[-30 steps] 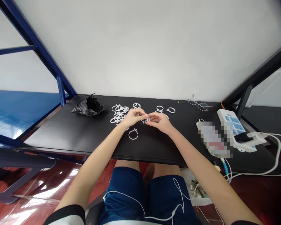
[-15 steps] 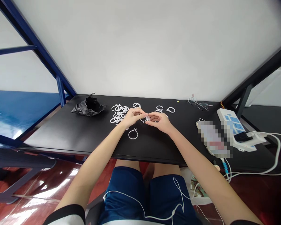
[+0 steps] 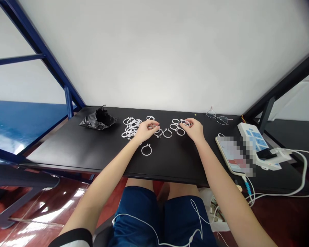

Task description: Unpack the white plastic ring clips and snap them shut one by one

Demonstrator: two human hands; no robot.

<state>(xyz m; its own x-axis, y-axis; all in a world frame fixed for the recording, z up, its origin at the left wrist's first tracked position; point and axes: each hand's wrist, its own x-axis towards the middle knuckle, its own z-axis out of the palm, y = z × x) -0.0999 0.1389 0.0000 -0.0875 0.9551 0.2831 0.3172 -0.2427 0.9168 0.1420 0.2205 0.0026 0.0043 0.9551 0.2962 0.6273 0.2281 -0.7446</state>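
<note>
Since the earlier frame, the right hand [image 3: 195, 128] has moved rightward, away from the left hand [image 3: 144, 131]. We see its fingertips nearly together at a white ring [image 3: 186, 126]; whether they grip it we cannot tell. The left hand is loosely curled, thumb and fingers slightly apart, its hold likewise unclear. Between them an open ring [image 3: 167, 137] lies on the bench [image 3: 98, 147], nearer the left fingertips, gap facing the wall [image 3: 157, 61].

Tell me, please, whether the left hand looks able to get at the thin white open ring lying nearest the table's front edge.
Probably yes: the thin white open ring lies apart from the others on the flat black tabletop, nearer the person than the left hand, with nothing covering it.
</note>
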